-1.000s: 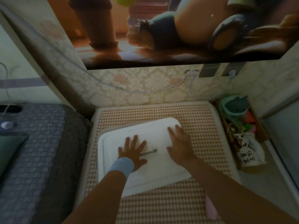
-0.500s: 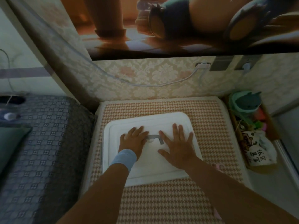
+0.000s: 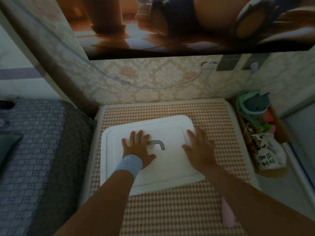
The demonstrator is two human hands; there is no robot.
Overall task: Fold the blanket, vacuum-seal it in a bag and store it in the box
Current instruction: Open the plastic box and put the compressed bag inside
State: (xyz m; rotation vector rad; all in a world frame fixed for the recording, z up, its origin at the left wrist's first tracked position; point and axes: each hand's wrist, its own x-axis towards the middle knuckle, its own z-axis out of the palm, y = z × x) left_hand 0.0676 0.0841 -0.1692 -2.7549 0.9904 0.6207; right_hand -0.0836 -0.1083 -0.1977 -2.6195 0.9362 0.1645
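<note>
A white box lid (image 3: 168,166) with rounded corners and a grey handle (image 3: 157,143) at its centre lies on an orange houndstooth mat (image 3: 170,210). My left hand (image 3: 136,147), with a blue band on the wrist, lies flat on the lid just left of the handle, fingers spread. My right hand (image 3: 199,147) presses flat on the lid's right side near its edge, slightly blurred. No blanket or bag is visible; whatever is under the lid is hidden.
A grey patterned bed (image 3: 42,159) borders the mat on the left. A wooden tray with toys and a printed cloth bag (image 3: 265,155) stands at the right. A pink object (image 3: 227,213) lies on the mat by my right forearm. White cables (image 3: 153,86) run along the wallpapered wall.
My right hand has slid from beside the handle out to the lid's right edge. My left hand has stayed beside the handle. The view has tilted down a little.
</note>
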